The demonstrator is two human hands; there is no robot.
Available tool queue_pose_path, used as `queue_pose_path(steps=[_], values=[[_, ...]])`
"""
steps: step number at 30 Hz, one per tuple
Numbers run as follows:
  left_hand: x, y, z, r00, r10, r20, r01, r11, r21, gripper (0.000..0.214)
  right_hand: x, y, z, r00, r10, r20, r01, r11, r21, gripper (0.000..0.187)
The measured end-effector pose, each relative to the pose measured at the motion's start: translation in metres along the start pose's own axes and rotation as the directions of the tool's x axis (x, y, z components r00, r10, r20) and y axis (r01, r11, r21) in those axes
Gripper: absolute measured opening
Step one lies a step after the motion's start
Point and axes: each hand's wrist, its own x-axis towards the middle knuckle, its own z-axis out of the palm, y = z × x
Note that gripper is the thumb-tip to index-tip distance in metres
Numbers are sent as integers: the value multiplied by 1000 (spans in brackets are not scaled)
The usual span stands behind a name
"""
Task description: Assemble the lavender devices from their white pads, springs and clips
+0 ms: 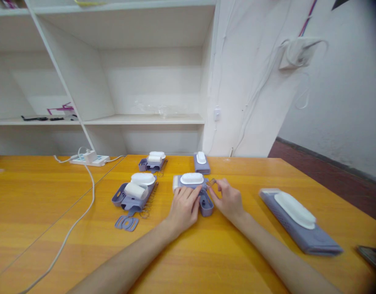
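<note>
In the middle of the table lies a grey-purple plastic part with a white oval brush (192, 178) on top and a white cylinder at its left end. My left hand (182, 209) is closed over the near side of that part, fingers together, partly hiding it. My right hand (230, 199) pinches the end of a thin metal wire coil (211, 183) beside the part's right end. Between my hands sits a small grey-purple cup (206, 205) with a dark hole. My left fingertips come close to the coil; exact contact is hard to see.
To the left stands a similar set with a white roll (136, 190) and a coil (151, 200); flat grey-purple plates (126, 223) lie nearer. Another set (154, 161) is behind. Wrapped pieces (298, 222) lie right and at back. A white cable (74, 224) crosses from a power strip (91, 160).
</note>
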Motion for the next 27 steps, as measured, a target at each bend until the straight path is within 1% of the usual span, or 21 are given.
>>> queue_pose_path(steps=[1,2,3,5,6,8,9,11,13,14,15,16,18,20,22,24,27], values=[[0,0,0,1000,3,-1,-3,1000,21,39,0,1,0,998,-30,-48,29,999,-26,27],[0,0,0,1000,6,-2,-6,999,39,39,1,1,-1,996,-66,-68,63,997,-49,26],[0,0,1,1000,14,-3,-14,998,54,38,2,0,-3,992,-114,-54,110,991,-73,25],[0,1,0,999,51,7,-51,996,75,39,5,-2,-7,974,-223,36,226,966,-123,26],[0,2,0,997,75,13,-76,994,79,39,6,-3,-9,963,-256,82,266,953,-145,27],[-1,4,-1,994,106,-3,-105,991,87,41,8,-5,-13,958,-253,132,274,945,-177,25],[-1,4,-2,994,103,-43,-98,991,95,43,8,-5,-13,964,-228,139,250,952,-178,23],[-2,5,-2,979,87,-183,-68,992,107,53,7,-4,-12,983,-131,131,149,978,-144,21],[-4,5,-2,942,90,-322,-61,993,99,70,5,-3,-8,993,38,111,-30,997,-77,22],[-4,5,-2,928,98,-358,-71,994,87,78,5,-3,-6,985,138,106,-136,990,-27,24],[-4,4,-1,925,102,-366,-82,994,71,83,4,-3,-4,966,232,115,-238,971,38,26],[-4,4,-1,934,94,-346,-81,995,51,84,5,-4,-2,939,315,139,-331,936,117,28],[-2,3,-1,969,52,-242,-51,999,8,80,7,-7,0,872,442,211,-488,822,293,33],[0,4,-2,994,0,-112,-3,1000,-25,74,10,-11,0,798,526,292,-600,661,451,35],[2,4,-2,999,-36,-7,35,999,-33,71,13,-14,0,736,576,355,-663,509,548,35],[3,4,-1,997,-58,47,59,998,-16,72,15,-16,-1,709,585,394,-679,414,606,34],[3,4,1,993,-74,96,73,997,16,74,16,-16,-2,703,571,425,-677,354,645,34]])
